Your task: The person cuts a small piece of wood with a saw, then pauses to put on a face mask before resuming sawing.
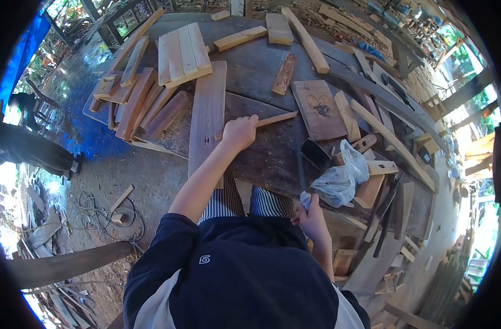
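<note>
A: Where's the wooden stick (278,119)?
B: Over the near-middle of the counter (261,153), slanting away to the right. The left hand (240,134) has its grip wrapped around it, so that stretch is hidden; a short end shows left of the fist, above the long plank (209,98).

A: And the right hand (312,216)?
B: Near the counter's near edge, further right, its grip pinching the pale handle of a slim tool (304,199). The tool's far part is thin and blurred; it might be a blade, but I can't be sure.

A: What's beside it?
B: A crumpled plastic bag (342,176) on the right, covering parts of the wood pieces there. Beyond that lies a squarish board (318,123) with a dark mark too small to read.

A: Anything cut off?
B: The left forearm crosses the plank and hides part of it. Far left, a person's trouser leg (36,149) shows, the rest lost towards the dark rim.
</note>
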A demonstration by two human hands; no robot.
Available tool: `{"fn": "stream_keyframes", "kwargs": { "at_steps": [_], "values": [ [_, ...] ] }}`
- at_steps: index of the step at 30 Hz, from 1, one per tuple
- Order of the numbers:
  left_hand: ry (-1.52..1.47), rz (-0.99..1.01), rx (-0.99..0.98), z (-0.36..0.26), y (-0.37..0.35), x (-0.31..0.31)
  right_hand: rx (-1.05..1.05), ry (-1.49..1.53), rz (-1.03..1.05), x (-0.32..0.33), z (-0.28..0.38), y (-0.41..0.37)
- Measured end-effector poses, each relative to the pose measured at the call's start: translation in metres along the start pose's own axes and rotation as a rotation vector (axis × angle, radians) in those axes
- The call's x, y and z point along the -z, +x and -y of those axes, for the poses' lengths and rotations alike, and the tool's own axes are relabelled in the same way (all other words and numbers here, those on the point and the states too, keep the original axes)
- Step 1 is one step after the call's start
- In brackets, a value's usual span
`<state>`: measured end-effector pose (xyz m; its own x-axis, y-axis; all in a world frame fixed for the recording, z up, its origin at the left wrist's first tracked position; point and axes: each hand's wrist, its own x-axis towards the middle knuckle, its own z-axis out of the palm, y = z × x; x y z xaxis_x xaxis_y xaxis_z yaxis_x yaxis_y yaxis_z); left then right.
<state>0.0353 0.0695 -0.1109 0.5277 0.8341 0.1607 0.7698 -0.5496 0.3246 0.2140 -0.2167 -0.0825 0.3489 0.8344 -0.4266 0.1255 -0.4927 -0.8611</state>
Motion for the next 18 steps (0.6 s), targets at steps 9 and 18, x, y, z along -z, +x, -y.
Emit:
{"fn": "stream_keyframes", "kwargs": {
  "at_steps": [9, 18],
  "values": [
    [-0.014, 0.06, 0.033, 0.013, -0.005, 0.015, 0.419, -0.314, -0.024, -0.038, 0.043, 0.074],
    [-0.019, 0.043, 0.011, 0.014, -0.007, 0.012, 0.396, -0.704, -0.043, -0.062, 0.062, 0.103]
  ]
}}
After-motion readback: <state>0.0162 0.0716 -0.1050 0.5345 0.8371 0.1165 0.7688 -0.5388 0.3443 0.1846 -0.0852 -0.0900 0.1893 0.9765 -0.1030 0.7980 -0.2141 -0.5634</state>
